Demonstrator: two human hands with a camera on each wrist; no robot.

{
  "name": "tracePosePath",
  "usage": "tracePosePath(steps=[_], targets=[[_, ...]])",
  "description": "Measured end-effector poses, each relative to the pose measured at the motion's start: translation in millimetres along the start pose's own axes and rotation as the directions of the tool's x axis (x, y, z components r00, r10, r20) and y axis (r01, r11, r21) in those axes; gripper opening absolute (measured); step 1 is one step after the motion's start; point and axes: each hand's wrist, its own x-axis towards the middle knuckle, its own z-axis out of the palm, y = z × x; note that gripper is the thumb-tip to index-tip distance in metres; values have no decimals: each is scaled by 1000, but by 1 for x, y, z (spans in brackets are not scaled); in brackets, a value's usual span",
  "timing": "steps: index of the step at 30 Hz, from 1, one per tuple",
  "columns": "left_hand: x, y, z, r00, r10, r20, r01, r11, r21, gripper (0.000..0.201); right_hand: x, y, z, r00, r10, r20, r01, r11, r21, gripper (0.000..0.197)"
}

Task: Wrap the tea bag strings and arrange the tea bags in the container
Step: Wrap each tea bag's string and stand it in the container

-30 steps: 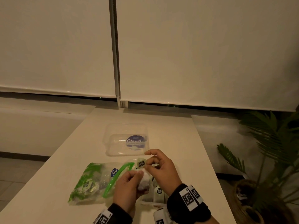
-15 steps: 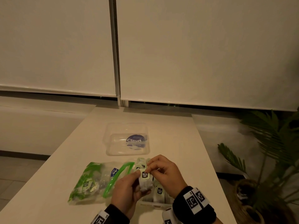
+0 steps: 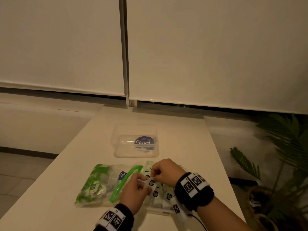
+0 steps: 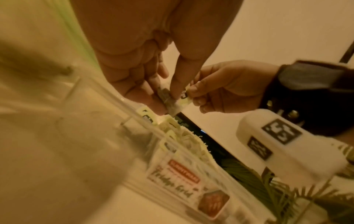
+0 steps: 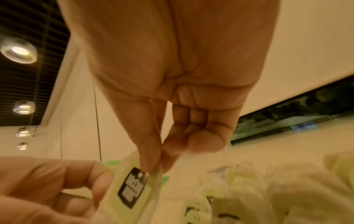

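Observation:
A white tea bag (image 3: 148,185) with a pale green tag (image 3: 151,182) is held just above the clear container (image 3: 160,212), which has several tea bags (image 3: 168,195) standing in it. My left hand (image 3: 144,182) pinches the bag's body (image 4: 168,100) between thumb and fingers. My right hand (image 3: 155,176) pinches the tag (image 5: 134,189) with thumb and forefinger, right against the bag. In the right wrist view my right hand (image 5: 157,166) closes on the tag's top edge beside the left hand's fingers (image 5: 99,174). The string itself is too thin to see.
A zip bag (image 3: 98,182) with a green seal and more tea bags lies left of the container. The clear lid (image 3: 135,142) with a blue sticker rests farther back on the table (image 3: 183,139). A potted plant (image 3: 283,147) stands past the table's right edge.
Both hands have come closer to me and down over the container. The right hand has brought the tag from above the bag down against it.

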Motion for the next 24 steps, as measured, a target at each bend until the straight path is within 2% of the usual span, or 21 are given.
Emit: tracePosePath(steps=[4, 7, 9, 11, 15, 18, 21, 24], targets=[[4, -9, 0, 998, 20, -66, -11, 991, 133, 24, 27, -1, 3, 996, 83, 28, -84, 996, 31, 20], [-1, -10, 2, 995, 75, 62, -89, 953, 289, 16, 45, 1, 11, 983, 179, 50, -181, 983, 35, 21], [-1, -16, 6, 982, 94, 161, -157, 886, 436, 21, 53, 1, 19, 973, 215, 84, -214, 977, -19, 22], [2, -21, 12, 974, 26, 227, -156, 801, 578, 32, 57, -1, 28, 968, 223, 119, -212, 972, -98, 23], [15, -24, 20, 959, -99, 266, -163, 575, 801, 40, 63, -4, 36, 965, 227, 128, -193, 952, -239, 24], [25, -25, 24, 949, -137, 282, -188, 470, 862, 49, 66, -6, 35, 969, 207, 137, -152, 932, -328, 23], [31, -24, 27, 937, -179, 301, -201, 430, 880, 59, 65, -4, 33, 981, 168, 96, -126, 932, -340, 21], [33, -24, 28, 935, -191, 299, -199, 416, 887, 59, 62, 0, 29, 990, 139, 2, -134, 958, -253, 19]])
